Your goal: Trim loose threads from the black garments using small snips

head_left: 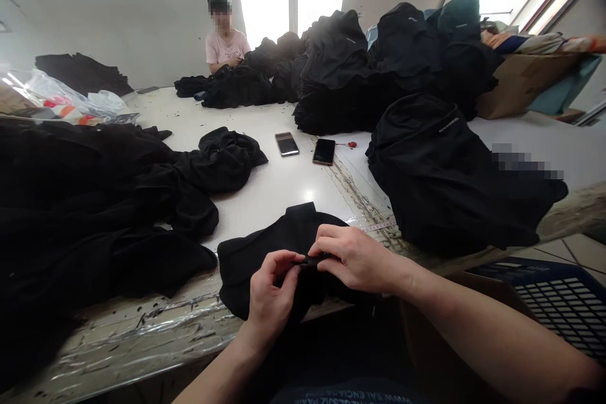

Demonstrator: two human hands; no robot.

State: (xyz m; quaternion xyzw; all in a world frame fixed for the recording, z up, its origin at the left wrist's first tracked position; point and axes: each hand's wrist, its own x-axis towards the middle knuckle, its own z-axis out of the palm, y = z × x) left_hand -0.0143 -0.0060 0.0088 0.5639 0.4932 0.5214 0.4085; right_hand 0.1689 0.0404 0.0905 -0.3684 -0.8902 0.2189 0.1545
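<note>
A black garment [255, 252] lies at the table's front edge, partly hanging over it toward me. My left hand [273, 284] pinches a fold of it between thumb and forefinger. Close beside, my right hand [343, 255] has its fingers closed on the same fold from the right. A small dark piece of the cloth shows between the fingertips; its exact detail cannot be made out. The rest of the garment spreads flat behind and left of my hands.
Piled black garments [95, 196] cover the left. A black garment stack [435, 170] stands right, with a tape measure [379, 226] beside it. Two phones [287, 144] lie mid-table. Tall black piles [350, 76] and a person [227, 44] are behind. A blue basket [558, 303] stands lower right.
</note>
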